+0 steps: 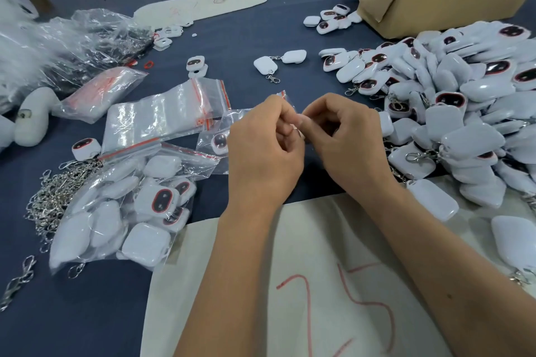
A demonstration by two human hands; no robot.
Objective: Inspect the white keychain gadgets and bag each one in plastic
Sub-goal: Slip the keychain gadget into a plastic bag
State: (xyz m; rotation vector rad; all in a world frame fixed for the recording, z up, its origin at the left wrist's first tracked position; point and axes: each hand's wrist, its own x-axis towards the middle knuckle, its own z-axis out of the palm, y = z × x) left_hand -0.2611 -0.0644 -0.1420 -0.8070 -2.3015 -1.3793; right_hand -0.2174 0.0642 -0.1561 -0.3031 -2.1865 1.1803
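My left hand (265, 151) and my right hand (345, 136) meet at the middle of the table, both pinching the edge of a small clear zip bag (229, 122) with a red seal strip. A white keychain gadget (219, 140) with a dark red-rimmed face lies inside that bag, just left of my left hand. A big heap of loose white gadgets (452, 101) fills the right side. A stack of empty zip bags (162, 116) lies to the left.
A large clear bag of packed gadgets (121, 211) lies at the front left beside a pile of metal clasps (55, 197). A cardboard box (435, 6) with a red sign stands at the back right. Two loose gadgets (278, 62) lie mid-table. White cloth (290, 284) covers the near edge.
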